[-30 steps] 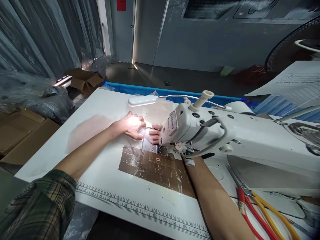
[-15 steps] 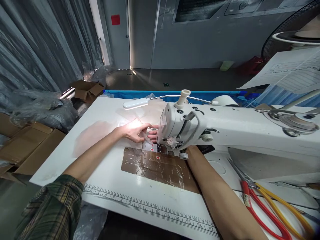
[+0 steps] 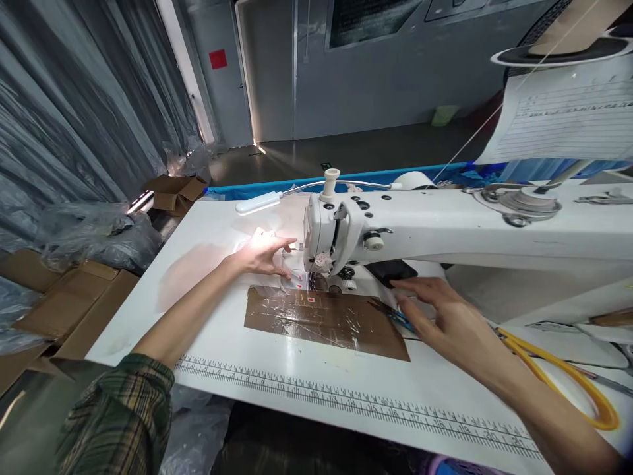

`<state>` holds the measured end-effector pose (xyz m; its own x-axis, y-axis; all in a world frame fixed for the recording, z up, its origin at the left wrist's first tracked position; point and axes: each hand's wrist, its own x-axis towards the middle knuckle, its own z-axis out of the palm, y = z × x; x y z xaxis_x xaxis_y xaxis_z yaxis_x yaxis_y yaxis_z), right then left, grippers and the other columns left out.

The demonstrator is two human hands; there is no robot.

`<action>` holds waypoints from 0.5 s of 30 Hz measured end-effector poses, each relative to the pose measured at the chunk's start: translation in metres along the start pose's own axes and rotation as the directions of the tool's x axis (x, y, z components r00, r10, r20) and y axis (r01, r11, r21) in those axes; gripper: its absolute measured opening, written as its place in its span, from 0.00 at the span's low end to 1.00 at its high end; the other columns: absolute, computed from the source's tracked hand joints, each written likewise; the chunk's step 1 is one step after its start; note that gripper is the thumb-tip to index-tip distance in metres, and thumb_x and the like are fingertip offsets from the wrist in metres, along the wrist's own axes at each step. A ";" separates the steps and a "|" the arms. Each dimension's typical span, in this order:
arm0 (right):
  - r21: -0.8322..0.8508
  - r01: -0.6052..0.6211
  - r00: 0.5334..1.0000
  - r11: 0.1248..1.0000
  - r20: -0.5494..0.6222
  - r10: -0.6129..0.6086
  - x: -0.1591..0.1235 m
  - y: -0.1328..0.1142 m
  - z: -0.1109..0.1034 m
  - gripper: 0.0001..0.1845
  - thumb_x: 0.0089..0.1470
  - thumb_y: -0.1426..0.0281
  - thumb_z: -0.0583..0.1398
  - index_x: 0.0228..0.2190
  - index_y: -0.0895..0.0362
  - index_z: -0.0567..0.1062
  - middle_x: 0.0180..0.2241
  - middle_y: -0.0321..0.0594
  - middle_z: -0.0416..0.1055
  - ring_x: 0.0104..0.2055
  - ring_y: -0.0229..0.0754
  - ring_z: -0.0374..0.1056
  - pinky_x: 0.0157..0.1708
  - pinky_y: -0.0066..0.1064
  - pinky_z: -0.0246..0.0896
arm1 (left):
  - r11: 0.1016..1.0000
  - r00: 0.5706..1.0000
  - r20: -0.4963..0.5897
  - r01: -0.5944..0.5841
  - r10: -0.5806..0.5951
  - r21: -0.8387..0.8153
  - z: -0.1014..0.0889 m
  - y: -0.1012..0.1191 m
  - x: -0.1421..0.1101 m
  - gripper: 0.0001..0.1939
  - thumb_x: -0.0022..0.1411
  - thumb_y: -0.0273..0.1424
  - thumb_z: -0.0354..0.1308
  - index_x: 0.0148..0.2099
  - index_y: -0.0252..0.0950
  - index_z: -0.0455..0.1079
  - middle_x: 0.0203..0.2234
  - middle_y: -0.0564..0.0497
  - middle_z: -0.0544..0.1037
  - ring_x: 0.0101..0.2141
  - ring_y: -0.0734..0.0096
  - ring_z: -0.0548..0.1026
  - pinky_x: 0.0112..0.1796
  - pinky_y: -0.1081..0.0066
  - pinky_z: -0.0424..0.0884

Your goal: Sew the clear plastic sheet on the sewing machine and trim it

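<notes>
My left hand (image 3: 262,256) rests under the lamp's light, fingers pressed on a clear plastic piece (image 3: 293,282) with small red marks, just left of the needle of the white sewing machine (image 3: 445,227). My right hand (image 3: 438,318) hovers over the table in front of the machine, fingers spread, above something blue and thin that it partly hides. A brown taped patch (image 3: 324,320) covers the table between my hands.
A white gooseneck lamp (image 3: 260,202) shines behind the machine head. Yellow-handled scissors (image 3: 568,373) lie at the right. A printed ruler (image 3: 346,399) runs along the table's front edge. Cardboard boxes (image 3: 64,297) and plastic bags sit at the left. A sheet of paper (image 3: 564,119) hangs above the machine.
My right hand has come out from beneath the machine arm and now lies in front of it to the right. My left hand stays by the needle. The view has shifted right.
</notes>
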<state>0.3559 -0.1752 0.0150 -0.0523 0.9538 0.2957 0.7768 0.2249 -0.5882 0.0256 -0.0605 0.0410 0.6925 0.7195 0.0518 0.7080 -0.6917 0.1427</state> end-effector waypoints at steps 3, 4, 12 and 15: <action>-0.192 0.026 0.997 0.981 -0.064 -0.039 -0.034 0.032 -0.015 0.19 0.53 0.57 0.54 0.38 0.53 0.78 0.42 0.53 0.75 0.47 0.56 0.70 0.46 0.46 0.66 | 0.981 0.990 0.079 -0.100 0.114 -0.165 0.001 0.009 0.004 0.25 0.56 0.42 0.66 0.53 0.39 0.70 0.46 0.46 0.77 0.49 0.60 0.73 0.49 0.62 0.68; -0.234 0.031 0.998 0.972 -0.051 -0.044 -0.043 0.043 -0.019 0.19 0.53 0.56 0.54 0.38 0.52 0.78 0.42 0.53 0.75 0.46 0.55 0.70 0.44 0.45 0.67 | 0.966 0.982 0.094 -0.140 0.163 -0.215 0.003 0.011 0.005 0.23 0.56 0.40 0.66 0.52 0.38 0.71 0.46 0.47 0.78 0.49 0.62 0.74 0.50 0.63 0.68; -0.338 0.044 0.993 0.940 -0.086 -0.077 -0.089 0.112 -0.042 0.32 0.57 0.41 0.46 0.34 0.49 0.79 0.41 0.60 0.72 0.40 0.52 0.71 0.41 0.46 0.66 | 0.888 0.998 0.035 -0.038 0.061 -0.457 0.019 0.009 -0.007 0.20 0.64 0.34 0.59 0.57 0.35 0.67 0.39 0.48 0.80 0.41 0.69 0.76 0.46 0.68 0.71; -0.440 -0.024 0.994 0.898 -0.105 -0.025 -0.095 0.128 -0.041 0.31 0.57 0.42 0.47 0.34 0.49 0.80 0.40 0.59 0.73 0.40 0.51 0.71 0.35 0.42 0.67 | 0.869 1.000 0.001 0.022 -0.025 -0.495 0.023 0.005 -0.010 0.26 0.61 0.37 0.64 0.60 0.35 0.65 0.39 0.49 0.79 0.43 0.69 0.75 0.49 0.66 0.68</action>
<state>0.4857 -0.2454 -0.0576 -0.0055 0.9216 0.3881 0.9746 0.0918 -0.2041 0.0249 -0.0725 0.0188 0.6746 0.7367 0.0475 0.5620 -0.5542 0.6140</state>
